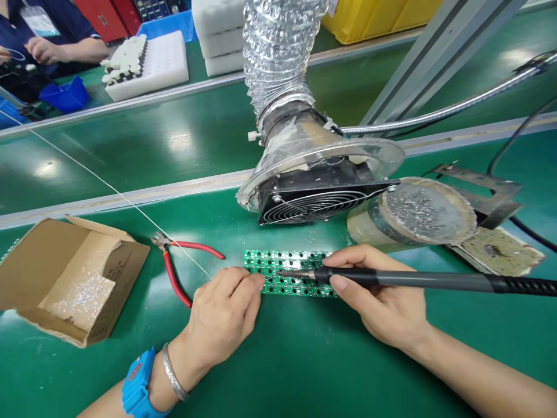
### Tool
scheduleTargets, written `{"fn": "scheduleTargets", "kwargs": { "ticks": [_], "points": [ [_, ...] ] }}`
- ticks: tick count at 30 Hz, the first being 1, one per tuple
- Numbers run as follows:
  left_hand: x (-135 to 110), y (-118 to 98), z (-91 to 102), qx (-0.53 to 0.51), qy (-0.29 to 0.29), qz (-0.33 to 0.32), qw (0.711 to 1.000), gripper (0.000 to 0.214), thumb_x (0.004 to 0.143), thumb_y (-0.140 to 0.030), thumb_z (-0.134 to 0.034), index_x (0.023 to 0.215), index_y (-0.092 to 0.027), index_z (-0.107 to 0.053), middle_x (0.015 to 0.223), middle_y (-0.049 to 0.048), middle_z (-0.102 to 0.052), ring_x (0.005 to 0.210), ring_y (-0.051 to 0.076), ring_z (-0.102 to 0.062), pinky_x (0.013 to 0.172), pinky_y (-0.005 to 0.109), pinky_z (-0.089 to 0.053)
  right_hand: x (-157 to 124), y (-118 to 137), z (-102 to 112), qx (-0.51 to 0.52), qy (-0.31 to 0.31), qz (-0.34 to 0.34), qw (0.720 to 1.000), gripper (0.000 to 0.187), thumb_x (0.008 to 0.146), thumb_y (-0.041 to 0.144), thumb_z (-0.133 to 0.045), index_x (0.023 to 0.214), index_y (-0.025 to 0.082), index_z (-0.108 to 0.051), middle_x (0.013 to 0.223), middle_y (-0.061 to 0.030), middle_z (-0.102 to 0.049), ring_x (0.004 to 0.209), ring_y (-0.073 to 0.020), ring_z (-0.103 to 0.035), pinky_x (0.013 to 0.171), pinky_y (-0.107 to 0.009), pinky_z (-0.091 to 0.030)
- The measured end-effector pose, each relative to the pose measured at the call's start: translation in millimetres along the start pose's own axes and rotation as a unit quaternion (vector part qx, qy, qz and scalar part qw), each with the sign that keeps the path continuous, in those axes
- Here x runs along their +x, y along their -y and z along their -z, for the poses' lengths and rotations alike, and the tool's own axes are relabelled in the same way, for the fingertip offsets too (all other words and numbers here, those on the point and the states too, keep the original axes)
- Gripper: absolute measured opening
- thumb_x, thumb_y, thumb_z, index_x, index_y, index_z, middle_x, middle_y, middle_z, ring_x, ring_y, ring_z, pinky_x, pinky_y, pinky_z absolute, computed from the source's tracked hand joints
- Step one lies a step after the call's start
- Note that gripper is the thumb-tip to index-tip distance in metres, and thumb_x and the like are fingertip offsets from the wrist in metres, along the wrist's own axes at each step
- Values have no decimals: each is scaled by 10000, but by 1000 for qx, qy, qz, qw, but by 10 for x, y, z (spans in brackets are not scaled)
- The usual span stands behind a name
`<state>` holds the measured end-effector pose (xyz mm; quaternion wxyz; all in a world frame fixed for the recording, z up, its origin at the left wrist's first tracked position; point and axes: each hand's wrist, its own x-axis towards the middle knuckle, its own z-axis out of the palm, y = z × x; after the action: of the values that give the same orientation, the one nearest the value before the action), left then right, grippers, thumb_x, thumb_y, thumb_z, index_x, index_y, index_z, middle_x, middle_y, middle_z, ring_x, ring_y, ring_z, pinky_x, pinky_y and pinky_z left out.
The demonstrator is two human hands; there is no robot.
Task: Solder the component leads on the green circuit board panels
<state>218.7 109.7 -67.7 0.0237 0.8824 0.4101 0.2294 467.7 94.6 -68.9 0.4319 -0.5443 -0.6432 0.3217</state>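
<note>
Right hand (394, 313): thumb and fingers drawn in around the dark grip of a soldering iron (456, 281). The hold is well forward, presumably for fine control; the tip points left over the circuit board (290, 255). Contact between tip and board cannot be confirmed.

Left hand (224, 313): fingers curled together, fingertips at the board's left end. A thin white strand (116, 191) runs in from the far left and into this pinch, likely held short so that its end can be placed precisely; the fingers hide that end.

The board lies flat on the green bench between both hands, within easy reach of each.

Left of the board, red-handled cutters (198, 248) lie spread, conveniently near the left hand. Farther left stands a cardboard box (124, 278), flaps up, with shiny material inside.

Just beyond the board hangs a fan (322, 206) beneath a foil duct (282, 52), apparently sited to draw fumes. To its right stands a round container (429, 209) topped with metallic bits.
</note>
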Motion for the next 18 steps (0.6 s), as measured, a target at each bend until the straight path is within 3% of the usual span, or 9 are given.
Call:
{"fn": "scheduleTargets", "kwargs": {
  "ticks": [7, 18],
  "points": [
    [-59, 11, 78, -42, -5, 19, 999, 268, 874, -65, -548, 1124, -150, -595, 924, 50, -589, 751, 118, -590, 646, 238, -534, -9, 59, 10, 15, -9, 17, 1000, 126, 854, 168, -613, 953, 243, -625, 575, 28, -602, 421, -117, -491, 385, -241, -385],
    [-97, 21, 71, -1, 8, -5, 1000, 285, 895, -96, -531, 1163, -169, -595, 900, 55, -590, 759, 142, -591, 618, 263, -543, 18, 79, -40, -13, 1, 15, 1000, 78, 843, 184, -618, 911, 220, -620, 602, 8, -627, 445, -122, -526, 381, -240, -397]
  ]
}}
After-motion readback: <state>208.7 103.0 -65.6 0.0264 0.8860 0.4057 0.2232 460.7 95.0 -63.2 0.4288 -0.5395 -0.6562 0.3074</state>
